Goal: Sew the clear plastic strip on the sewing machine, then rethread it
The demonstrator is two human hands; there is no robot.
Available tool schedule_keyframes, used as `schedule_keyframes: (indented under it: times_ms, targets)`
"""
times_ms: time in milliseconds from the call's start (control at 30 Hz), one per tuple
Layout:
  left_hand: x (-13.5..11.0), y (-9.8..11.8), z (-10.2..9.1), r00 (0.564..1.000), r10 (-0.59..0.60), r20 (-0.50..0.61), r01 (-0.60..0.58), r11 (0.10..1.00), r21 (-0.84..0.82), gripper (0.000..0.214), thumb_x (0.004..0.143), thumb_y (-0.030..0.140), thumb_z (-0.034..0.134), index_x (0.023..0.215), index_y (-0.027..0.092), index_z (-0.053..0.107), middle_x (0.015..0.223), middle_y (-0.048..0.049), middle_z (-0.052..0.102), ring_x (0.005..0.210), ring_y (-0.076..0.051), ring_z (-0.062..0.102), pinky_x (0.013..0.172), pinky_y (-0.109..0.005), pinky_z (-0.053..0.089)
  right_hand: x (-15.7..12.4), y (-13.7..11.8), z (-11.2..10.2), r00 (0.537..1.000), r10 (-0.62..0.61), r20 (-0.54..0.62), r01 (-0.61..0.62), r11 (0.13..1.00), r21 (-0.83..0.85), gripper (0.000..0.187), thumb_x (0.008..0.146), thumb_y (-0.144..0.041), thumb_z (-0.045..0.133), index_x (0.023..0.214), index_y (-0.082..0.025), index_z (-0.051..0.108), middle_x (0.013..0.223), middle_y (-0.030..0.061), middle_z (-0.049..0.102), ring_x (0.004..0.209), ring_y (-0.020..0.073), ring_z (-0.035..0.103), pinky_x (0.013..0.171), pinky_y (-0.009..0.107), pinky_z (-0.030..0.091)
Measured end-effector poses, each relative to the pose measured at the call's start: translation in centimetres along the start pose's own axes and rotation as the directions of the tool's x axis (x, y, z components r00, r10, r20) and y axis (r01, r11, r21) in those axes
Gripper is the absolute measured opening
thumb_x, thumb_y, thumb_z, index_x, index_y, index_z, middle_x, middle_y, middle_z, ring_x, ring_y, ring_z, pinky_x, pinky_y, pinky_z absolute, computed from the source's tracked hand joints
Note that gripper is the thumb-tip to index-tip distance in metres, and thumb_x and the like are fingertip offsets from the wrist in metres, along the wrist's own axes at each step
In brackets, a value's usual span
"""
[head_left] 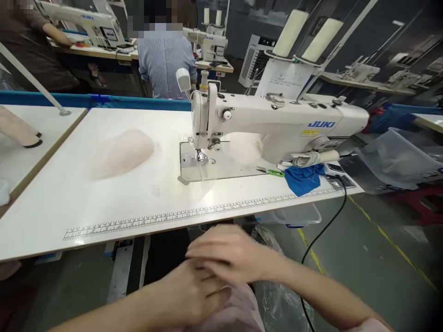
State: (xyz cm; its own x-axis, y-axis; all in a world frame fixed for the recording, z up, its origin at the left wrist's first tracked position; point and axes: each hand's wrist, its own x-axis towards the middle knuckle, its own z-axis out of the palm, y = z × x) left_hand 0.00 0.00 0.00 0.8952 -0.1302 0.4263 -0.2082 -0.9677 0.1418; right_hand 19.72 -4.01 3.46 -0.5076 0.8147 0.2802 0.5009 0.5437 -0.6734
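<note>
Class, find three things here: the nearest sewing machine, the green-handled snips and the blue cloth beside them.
Sewing machine [277, 115], head view: middle of its white arm.
Green-handled snips [274, 173], head view: the green handle.
Blue cloth [302, 179], head view: middle of its crumpled surface.

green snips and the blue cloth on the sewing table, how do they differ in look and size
The green snips are slim and straight with pointed blades, while the blue cloth is rumpled and irregular in outline. The cloth covers clearly more of the sewing table than the snips do. The snips lie closer to the needle than the cloth. Both lie in front of the sewing machine.
</note>
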Motion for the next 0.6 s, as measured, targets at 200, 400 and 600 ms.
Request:
schedule_keyframes:
  times_ms: [200, 400, 600]
  targets:
    - [-0.5, -9.4, -4.3, 0.982, -0.085, -0.168, 0.135, 0.939, 0.317, 0.019, 0.088, 0.016, 0.063, 0.107, 0.014, 0.067, 0.098, -0.0027, 0.075, 0.074, -0.014, 0.063, 0.059, -0.028, 0.045, 1.3, 8.5, -6.7, 0.969, 0.096, -0.226, -0.184, 0.891, -0.414, 0.026, 0.094, -0.013, 0.048, 0.103, -0.019, 0.072, 0.103, 0.0056, 0.075, 0.097, 0.0177, 0.069, 0.079, 0.029, 0.055]
    - [2.3, -15.2, -4.1, 0.971, -0.183, -0.151, 0.226, 0.91, 0.349, 0.024, 0.092, 0.035, 0.061, 0.099, 0.014, 0.067, 0.094, -0.0038, 0.073, 0.079, -0.018, 0.066, 0.057, -0.029, 0.047, 5.5, 14.4, -9.0, 0.989, -0.006, -0.146, -0.066, 0.873, -0.483, 0.025, 0.093, -0.01, 0.048, 0.099, -0.019, 0.071, 0.102, 0.0009, 0.075, 0.087, 0.0135, 0.071, 0.069, 0.023, 0.056]
    - [0.7, -14.3, -1.9, 0.987, -0.158, 0.023, 0.136, 0.906, 0.4, 0.017, 0.094, 0.02, 0.05, 0.092, 0.013, 0.066, 0.101, -0.0066, 0.071, 0.072, -0.018, 0.062, 0.052, -0.032, 0.042, 6.1, 13.4, -9.8, 0.992, -0.073, 0.105, 0.114, 0.874, -0.472, 0.022, 0.093, -0.027, 0.055, 0.109, -0.016, 0.064, 0.115, 0.0054, 0.069, 0.087, 0.0154, 0.069, 0.066, 0.026, 0.056]
